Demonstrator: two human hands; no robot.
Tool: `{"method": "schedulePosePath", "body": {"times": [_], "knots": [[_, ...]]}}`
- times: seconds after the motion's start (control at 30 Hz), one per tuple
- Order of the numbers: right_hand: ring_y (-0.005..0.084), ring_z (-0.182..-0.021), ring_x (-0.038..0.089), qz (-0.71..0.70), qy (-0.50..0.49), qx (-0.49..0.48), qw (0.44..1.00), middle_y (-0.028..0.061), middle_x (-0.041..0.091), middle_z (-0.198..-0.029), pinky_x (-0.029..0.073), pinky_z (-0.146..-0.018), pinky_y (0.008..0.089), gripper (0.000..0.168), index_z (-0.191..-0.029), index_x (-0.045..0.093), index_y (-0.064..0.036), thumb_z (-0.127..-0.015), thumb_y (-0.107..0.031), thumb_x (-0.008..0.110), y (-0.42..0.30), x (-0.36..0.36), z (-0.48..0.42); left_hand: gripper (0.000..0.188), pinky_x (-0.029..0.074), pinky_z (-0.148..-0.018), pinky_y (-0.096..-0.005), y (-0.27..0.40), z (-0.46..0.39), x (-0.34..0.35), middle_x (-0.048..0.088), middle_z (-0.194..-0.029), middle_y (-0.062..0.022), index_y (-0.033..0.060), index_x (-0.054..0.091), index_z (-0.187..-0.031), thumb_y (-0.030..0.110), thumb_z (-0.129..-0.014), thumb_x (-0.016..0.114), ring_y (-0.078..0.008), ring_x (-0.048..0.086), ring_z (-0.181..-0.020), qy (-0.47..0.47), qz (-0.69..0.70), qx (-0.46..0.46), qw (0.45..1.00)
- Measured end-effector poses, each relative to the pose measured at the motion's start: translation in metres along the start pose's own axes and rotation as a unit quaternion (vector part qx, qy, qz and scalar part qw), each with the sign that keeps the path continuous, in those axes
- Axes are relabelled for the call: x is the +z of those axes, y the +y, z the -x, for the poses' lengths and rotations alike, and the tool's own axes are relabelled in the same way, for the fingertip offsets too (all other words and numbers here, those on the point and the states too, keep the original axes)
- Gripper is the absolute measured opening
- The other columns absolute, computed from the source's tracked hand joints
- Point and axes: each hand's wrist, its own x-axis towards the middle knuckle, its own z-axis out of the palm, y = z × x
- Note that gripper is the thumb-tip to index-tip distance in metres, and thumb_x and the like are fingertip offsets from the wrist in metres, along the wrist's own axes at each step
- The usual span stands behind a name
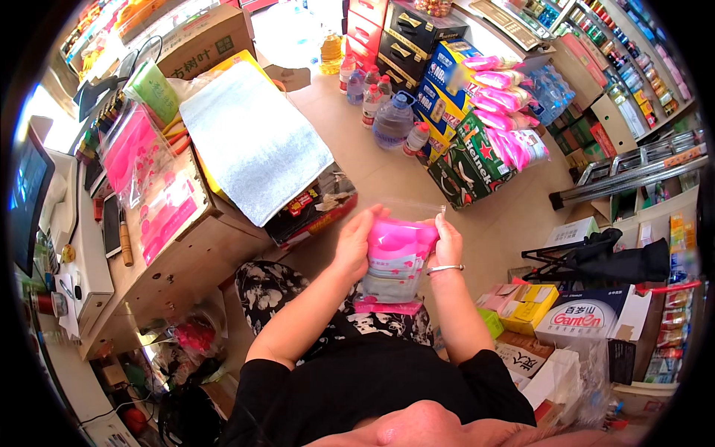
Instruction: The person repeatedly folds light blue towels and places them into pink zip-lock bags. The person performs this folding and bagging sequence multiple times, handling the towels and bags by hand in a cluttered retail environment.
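Observation:
Above my lap, a pink and clear plastic pouch (pixel 395 260) with pale folded contents hangs between my hands. My left hand (pixel 357 240) grips its left edge near the top. The right hand (pixel 448 241), with a bracelet at the wrist, holds the upper right corner. A clear flap rises between the hands. Another pink packet (pixel 388 308) shows below it on my lap. To the front left, a light blue towel (pixel 257 139) lies over a yellow-edged stack. Flat pink printed bags (pixel 131 151) rest on the wooden desk (pixel 223 240).
Similar pink packs (pixel 503 100) are piled on Heineken (pixel 469 165) and NBA-marked cartons ahead right. Bottles (pixel 394 120) stand on the floor beside them. A folded metal ladder (pixel 631 176) and a Ganten carton (pixel 581 315) are at right. A monitor (pixel 31 190) stands far left.

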Motion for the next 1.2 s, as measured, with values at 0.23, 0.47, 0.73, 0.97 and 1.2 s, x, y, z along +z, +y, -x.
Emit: {"method": "schedulePosePath", "body": {"times": [0.23,0.47,0.73,0.97,1.2], "knots": [[0.0189,-0.086,0.057,0.339,0.120,-0.485,0.797,0.0064,0.061,-0.092,0.046,-0.077,0.0316,0.014,-0.096,0.060,-0.003,-0.084,-0.003,0.066,-0.037,0.035,0.011,0.037,0.048,-0.095,-0.0346,-0.001,-0.002,0.007,0.060,-0.124,-0.0120,0.0043,0.051,-0.130,0.024,-0.099,0.051,-0.0195,0.059,-0.108,0.004,0.022,-0.009,1.000],[0.0199,-0.077,0.055,0.545,-0.201,-0.581,0.571,0.0004,0.057,-0.081,0.042,-0.070,0.0346,0.016,-0.087,0.068,-0.011,-0.070,-0.012,0.069,-0.067,0.072,0.010,0.035,0.045,-0.097,-0.0308,-0.007,0.004,0.027,0.058,-0.126,-0.0089,0.0016,0.051,-0.131,0.017,-0.099,0.050,-0.0154,0.055,-0.112,-0.044,-0.003,0.029,0.999],[0.0195,-0.073,0.056,0.596,-0.262,-0.582,0.487,0.0029,0.053,-0.074,0.046,-0.064,0.0317,0.006,-0.074,0.059,-0.009,-0.071,-0.014,0.061,-0.073,0.082,0.000,0.038,0.044,-0.098,-0.0273,-0.013,0.013,0.038,0.057,-0.127,-0.0049,0.0030,0.047,-0.137,0.011,-0.100,0.048,-0.0108,0.053,-0.114,-0.034,-0.028,0.068,0.997],[0.0211,-0.073,0.056,0.652,-0.294,-0.565,0.410,0.0046,0.053,-0.074,0.048,-0.064,0.0332,0.009,-0.071,0.052,-0.010,-0.070,-0.015,0.059,-0.081,0.086,-0.008,0.038,0.043,-0.098,-0.0271,-0.013,0.019,0.041,0.056,-0.128,-0.0058,0.0024,0.046,-0.137,0.011,-0.100,0.048,-0.0106,0.053,-0.113,-0.036,-0.064,0.068,0.995],[0.0258,-0.075,0.057,0.611,-0.264,-0.528,0.527,0.0068,0.053,-0.076,0.049,-0.064,0.0373,0.015,-0.077,0.052,-0.008,-0.071,-0.016,0.063,-0.078,0.078,-0.010,0.038,0.043,-0.099,-0.0279,-0.012,0.017,0.042,0.056,-0.129,-0.0084,0.0023,0.047,-0.136,0.012,-0.100,0.048,-0.0124,0.054,-0.113,-0.051,-0.076,0.084,0.992]]}}
